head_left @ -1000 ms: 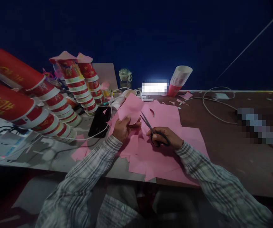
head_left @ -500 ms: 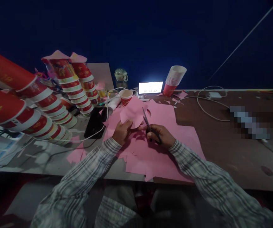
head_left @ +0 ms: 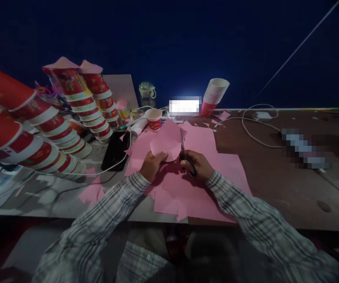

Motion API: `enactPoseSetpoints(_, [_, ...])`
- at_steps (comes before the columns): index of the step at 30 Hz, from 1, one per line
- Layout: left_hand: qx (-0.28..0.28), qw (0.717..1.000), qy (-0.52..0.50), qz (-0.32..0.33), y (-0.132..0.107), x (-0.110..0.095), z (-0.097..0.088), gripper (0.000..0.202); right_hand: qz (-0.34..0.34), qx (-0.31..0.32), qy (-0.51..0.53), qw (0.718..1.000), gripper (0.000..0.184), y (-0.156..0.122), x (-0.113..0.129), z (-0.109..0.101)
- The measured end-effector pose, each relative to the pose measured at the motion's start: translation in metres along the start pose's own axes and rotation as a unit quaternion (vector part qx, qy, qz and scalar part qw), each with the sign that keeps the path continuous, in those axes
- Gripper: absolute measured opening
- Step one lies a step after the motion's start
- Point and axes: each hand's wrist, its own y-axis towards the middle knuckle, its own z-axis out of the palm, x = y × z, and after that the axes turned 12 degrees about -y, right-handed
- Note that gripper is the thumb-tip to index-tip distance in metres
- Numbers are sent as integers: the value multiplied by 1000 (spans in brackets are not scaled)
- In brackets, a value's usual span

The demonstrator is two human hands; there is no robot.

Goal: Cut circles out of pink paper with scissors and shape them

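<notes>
A piece of pink paper (head_left: 166, 140), its lower edge rounded, is pinched in my left hand (head_left: 153, 166), thumb on top. In my right hand (head_left: 197, 164) are dark-handled scissors (head_left: 192, 165), fingers closed around the handles. Their blades point away from me along the right edge of the held piece. Whether the blades are cutting the paper I cannot tell. Under both hands lie large overlapping pink sheets (head_left: 216, 188). Just beyond the held piece stands a red paper cup (head_left: 154, 122).
Tall stacks of red and white paper cups (head_left: 66, 133) stand at the left. A black phone (head_left: 115, 153) lies beside them, a white cable across it. Nested cups (head_left: 215, 96) lean at the back near a clear jar (head_left: 147, 96). Pink scraps (head_left: 92, 190) lie at left; a cable (head_left: 246, 125) loops at right.
The scissors have turned more upright and now lie closer along the held paper's right edge. The paper has turned slightly in my left hand. The whole view has shifted a little.
</notes>
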Motion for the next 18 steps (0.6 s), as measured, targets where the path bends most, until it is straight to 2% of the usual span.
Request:
enactPoseSetpoints(8, [24,999,26,23,5,6,-9,27,-15,-15,-56,998,42,2,-6,-2])
enactPoseSetpoints(18, [25,998,51,36,6,6,-12,27,-11,-20,-88,996,48,3,-6,-1])
